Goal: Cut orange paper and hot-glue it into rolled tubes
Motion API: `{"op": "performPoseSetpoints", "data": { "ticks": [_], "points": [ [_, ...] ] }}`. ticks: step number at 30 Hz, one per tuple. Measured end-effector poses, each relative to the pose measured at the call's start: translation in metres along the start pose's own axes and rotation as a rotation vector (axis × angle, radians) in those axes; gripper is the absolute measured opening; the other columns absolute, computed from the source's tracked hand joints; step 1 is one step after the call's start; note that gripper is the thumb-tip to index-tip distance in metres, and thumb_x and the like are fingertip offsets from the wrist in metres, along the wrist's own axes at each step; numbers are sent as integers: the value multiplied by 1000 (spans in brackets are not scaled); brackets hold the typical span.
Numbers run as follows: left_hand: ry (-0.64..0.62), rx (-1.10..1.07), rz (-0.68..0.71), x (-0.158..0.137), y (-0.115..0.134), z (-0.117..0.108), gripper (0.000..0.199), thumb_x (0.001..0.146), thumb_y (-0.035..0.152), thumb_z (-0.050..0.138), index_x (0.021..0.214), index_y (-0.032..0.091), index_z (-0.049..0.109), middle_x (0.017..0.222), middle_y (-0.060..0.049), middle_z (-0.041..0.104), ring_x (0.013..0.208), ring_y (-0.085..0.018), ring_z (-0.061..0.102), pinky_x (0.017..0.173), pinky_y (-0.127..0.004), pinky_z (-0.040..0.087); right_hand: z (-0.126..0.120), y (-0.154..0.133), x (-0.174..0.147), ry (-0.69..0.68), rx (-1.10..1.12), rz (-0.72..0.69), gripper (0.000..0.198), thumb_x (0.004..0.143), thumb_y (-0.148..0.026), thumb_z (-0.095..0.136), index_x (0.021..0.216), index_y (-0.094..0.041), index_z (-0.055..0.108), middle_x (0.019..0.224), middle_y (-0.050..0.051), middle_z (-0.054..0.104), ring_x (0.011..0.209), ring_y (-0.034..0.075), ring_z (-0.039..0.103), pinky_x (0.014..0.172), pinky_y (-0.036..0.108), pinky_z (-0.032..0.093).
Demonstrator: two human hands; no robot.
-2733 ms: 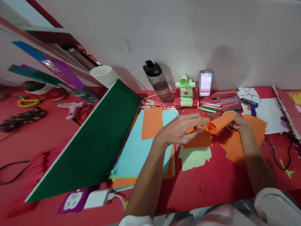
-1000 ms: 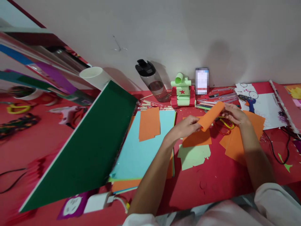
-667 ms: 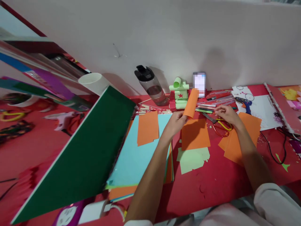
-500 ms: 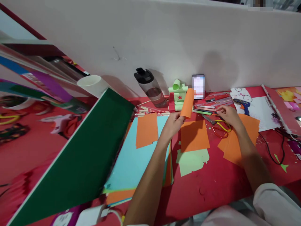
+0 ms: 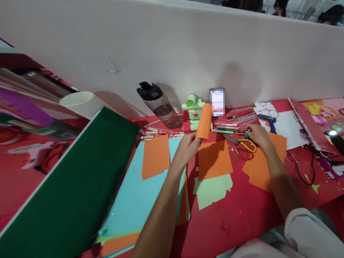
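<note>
My left hand [image 5: 186, 145] is closed on the lower end of a rolled orange paper [image 5: 204, 121], which stands up from the fingers. Behind it is a light green and red paper model [image 5: 195, 114] with a star and a small rolled tube. My right hand [image 5: 258, 135] is at the pens [image 5: 228, 127], its fingertips pinched together; what lies between them is too small to make out. Just below those fingers lie scissors [image 5: 245, 145] with yellow and red handles. An orange sheet [image 5: 215, 159] and a torn pale green sheet [image 5: 212, 190] lie between my arms.
On the left, a green board [image 5: 77, 179] leans over stacked coloured paper [image 5: 131, 190]. A water bottle [image 5: 163, 107] and a phone [image 5: 217, 102] stand by the wall. Orange sheets [image 5: 258, 168] lie under my right forearm, with a blue glue gun [image 5: 271, 123] and a black cable [image 5: 298, 168] beyond.
The view has swung slightly right. My right hand has moved down a little among the pens, its fingertips lower now. My left hand keeps hold of the rolled orange paper.
</note>
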State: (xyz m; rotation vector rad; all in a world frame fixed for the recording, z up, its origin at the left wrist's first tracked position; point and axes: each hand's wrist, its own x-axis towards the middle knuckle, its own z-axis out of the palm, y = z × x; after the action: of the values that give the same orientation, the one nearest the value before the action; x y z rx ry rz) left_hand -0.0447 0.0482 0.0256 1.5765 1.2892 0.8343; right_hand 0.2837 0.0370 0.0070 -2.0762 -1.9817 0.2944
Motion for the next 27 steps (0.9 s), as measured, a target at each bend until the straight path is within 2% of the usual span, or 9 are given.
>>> {"op": "performPoseSetpoints", "data": {
  "ticks": [6, 11, 16, 23, 27],
  "points": [
    [7, 27, -2, -4, 8, -4, 17, 76, 33, 49, 65, 21, 50, 58, 3, 38, 52, -12, 31, 50, -26, 22, 5, -2, -1, -101, 41, 2, 14, 90, -19, 68, 102, -24, 73, 89, 3, 78, 83, 20, 69, 66, 27, 39],
    [-9, 16, 9, -4, 7, -3, 18, 76, 34, 49, 64, 20, 50, 59, 3, 39, 53, -12, 33, 51, -25, 24, 5, 3, -2, -123, 19, -19, 24, 87, -17, 70, 110, -23, 71, 97, 4, 76, 85, 19, 67, 66, 26, 37],
    [-16, 27, 9, -6, 11, -1, 18, 77, 34, 49, 64, 21, 49, 58, 3, 38, 52, -12, 31, 50, -26, 23, 1, 1, -1, -158, 58, 21, 14, 85, -17, 72, 98, -22, 72, 87, 2, 75, 78, 17, 65, 67, 25, 39],
    [-14, 18, 7, -6, 12, -1, 17, 75, 32, 49, 62, 21, 48, 58, 3, 38, 52, -12, 30, 50, -27, 21, -9, -2, -4, -147, 132, 27, 15, 88, -13, 64, 89, -22, 76, 81, 3, 76, 70, 17, 64, 65, 26, 40],
    [-18, -24, -22, -4, 6, 2, 18, 74, 34, 51, 62, 21, 49, 58, 3, 38, 52, -11, 31, 50, -25, 22, -13, 1, -5, -90, 109, 5, 17, 86, -14, 64, 90, -23, 78, 89, 5, 79, 78, 20, 67, 67, 27, 41]
  ]
}}
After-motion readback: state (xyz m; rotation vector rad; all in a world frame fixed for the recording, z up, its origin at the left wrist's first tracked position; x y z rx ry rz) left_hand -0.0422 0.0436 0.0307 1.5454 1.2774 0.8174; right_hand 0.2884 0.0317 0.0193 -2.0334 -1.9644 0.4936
